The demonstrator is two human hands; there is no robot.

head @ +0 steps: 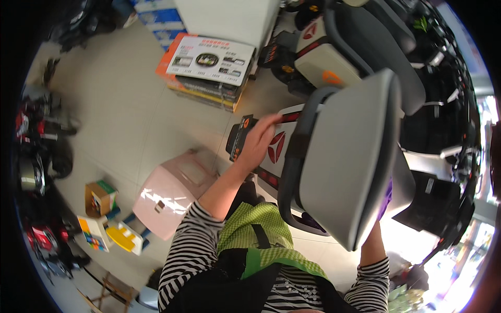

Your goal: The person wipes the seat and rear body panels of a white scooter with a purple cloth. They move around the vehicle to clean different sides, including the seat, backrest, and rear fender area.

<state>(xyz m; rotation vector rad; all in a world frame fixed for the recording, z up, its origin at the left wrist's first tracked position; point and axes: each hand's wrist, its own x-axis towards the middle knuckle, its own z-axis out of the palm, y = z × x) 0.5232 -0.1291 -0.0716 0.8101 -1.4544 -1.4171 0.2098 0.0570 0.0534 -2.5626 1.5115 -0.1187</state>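
Observation:
My left hand (256,144) lies slightly blurred against the tail of a white electric scooter (287,131), its fingertips by a red tail light (291,117). No object shows in it. Beside it is a red three-part emblem (276,147). The padded grey scooter seat (344,148) is tilted up in front of me, above the dark grab rail (295,164). My right forearm (372,246) reaches up behind the seat, which hides my right hand. Some purple material (385,199), perhaps cloth, shows at the seat's edge near that forearm.
A second scooter (332,64) stands close beyond this one. Stacked flat boxes (207,60) lie on the tiled floor by a white block (227,15). A glossy pink scooter panel or case (168,195) is at my left, near a small cardboard box (100,199) and a small yellow-and-white chair (125,236).

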